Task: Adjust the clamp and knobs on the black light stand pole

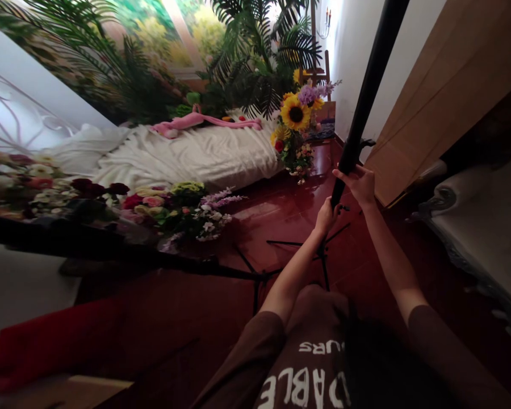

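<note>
A black light stand leans across the right half of the view, its pole running up out of the top edge and its thin legs spread on the floor. Low on the pole my left hand is closed around it, beside a small knob. Just above, my right hand grips the same pole with thumb and fingers, close below another clamp lever. Some of the right fingers are hidden behind the pole.
Another black stand crosses the left side, its legs near mine. Artificial flowers, a white-draped platform with a pink plush toy, and sunflowers lie ahead. Brown boards and rolled material stand right.
</note>
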### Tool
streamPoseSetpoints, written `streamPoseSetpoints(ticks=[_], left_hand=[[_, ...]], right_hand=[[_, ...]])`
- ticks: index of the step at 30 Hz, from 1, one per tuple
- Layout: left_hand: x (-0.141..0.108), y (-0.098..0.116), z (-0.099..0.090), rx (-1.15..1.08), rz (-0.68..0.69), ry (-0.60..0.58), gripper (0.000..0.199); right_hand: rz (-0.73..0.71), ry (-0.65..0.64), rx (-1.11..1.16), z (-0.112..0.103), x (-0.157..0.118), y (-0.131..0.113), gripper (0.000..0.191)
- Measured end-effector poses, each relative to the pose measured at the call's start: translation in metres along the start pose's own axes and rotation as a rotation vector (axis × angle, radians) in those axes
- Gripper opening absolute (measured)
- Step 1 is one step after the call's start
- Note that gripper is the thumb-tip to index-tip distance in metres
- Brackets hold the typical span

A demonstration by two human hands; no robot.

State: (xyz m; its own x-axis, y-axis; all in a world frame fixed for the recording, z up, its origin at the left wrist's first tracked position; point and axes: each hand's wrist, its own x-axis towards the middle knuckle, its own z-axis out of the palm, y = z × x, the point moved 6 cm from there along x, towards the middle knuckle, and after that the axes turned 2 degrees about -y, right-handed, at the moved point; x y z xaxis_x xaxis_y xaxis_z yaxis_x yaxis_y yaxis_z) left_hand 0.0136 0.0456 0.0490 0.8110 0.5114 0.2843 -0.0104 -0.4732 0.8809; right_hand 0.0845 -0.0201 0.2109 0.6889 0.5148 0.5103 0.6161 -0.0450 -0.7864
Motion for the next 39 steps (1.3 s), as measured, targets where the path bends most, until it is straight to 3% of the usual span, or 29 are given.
streamPoseSetpoints(ticks=[7,12,14,20,30,39], left_hand=[[-0.001,-0.005,0.002,-0.008,-0.01,0.04,0.035],[-0.001,-0.011,0.005,-0.027,-0.008,0.047,0.033],[-0.001,-0.012,0.006,-0.024,0.0,0.055,0.033],[0.0,-0.013,0.007,-0.025,0.016,0.054,0.033],[0.001,-0.014,0.008,-0.028,0.04,0.064,0.03],[-0.001,-0.01,0.006,-0.032,0.064,0.09,0.03]], right_hand=[[0.0,-0.052,-0.076,-0.018,-0.019,0.013,0.042],[0.067,-0.314,-0.183,-0.027,-0.062,0.062,0.04],[0.145,-0.351,-0.198,-0.029,-0.078,0.086,0.037],[0.313,-0.32,-0.073,-0.022,-0.101,0.122,0.033],[0.357,-0.275,-0.041,-0.012,-0.11,0.142,0.037],[0.5,-0.182,0.069,-0.001,-0.11,0.147,0.045]])
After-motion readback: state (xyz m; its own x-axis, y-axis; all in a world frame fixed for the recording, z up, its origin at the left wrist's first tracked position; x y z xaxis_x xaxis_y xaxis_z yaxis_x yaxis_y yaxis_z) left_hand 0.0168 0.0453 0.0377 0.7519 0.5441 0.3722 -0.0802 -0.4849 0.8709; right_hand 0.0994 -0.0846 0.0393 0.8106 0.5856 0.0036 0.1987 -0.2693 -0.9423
